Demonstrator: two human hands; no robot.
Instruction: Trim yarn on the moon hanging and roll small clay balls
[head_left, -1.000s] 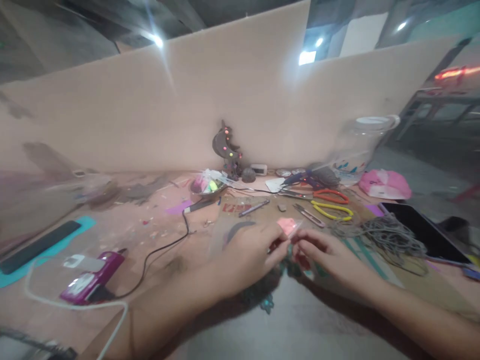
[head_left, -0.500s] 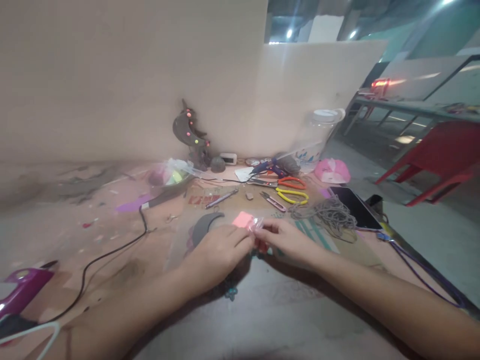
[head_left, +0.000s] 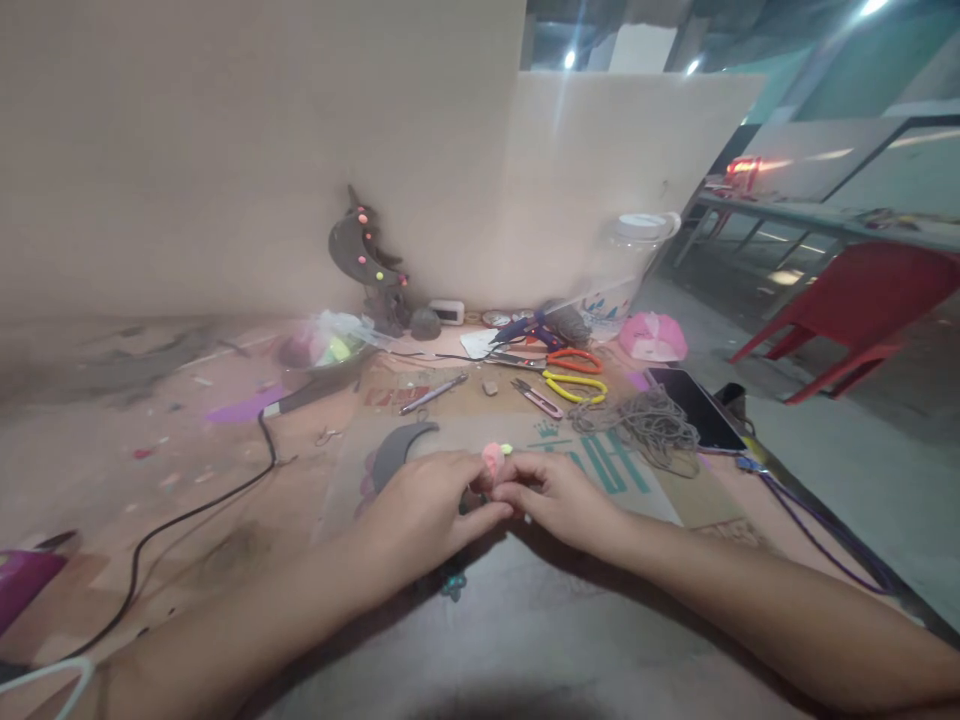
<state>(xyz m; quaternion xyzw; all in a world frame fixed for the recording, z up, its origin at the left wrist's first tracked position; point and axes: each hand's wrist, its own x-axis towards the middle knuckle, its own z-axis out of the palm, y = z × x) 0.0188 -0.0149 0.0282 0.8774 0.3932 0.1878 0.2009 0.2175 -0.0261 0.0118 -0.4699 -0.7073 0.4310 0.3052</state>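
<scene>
A small pink piece (head_left: 493, 458) with a yellow-green tip stands up between my fingertips; its exact kind I cannot make out. My left hand (head_left: 431, 500) is closed, with thumb and fingers at the piece's near left side. My right hand (head_left: 559, 490) pinches close to it from the right, fingertips meeting the left thumb. Beyond my left hand lies a grey crescent (head_left: 394, 455) with purplish scalloped shapes beside it, partly covered by the hand. A teal flower-like ornament (head_left: 454, 583) lies below my left wrist.
Behind the hands lie a pen (head_left: 433, 394), thread snips (head_left: 538, 398), yellow-handled pliers (head_left: 577, 388), orange-handled scissors (head_left: 574, 360) and a blue glue gun (head_left: 525, 330). Grey cord (head_left: 637, 425) and a phone (head_left: 697, 408) are at right. A decorated crescent (head_left: 352, 250) stands by the wall.
The flat pink piece and clear plastic at my fingertips no longer show; a rounded pink piece with a yellow-green tip shows there instead. My left thumb has stretched toward the right hand.
</scene>
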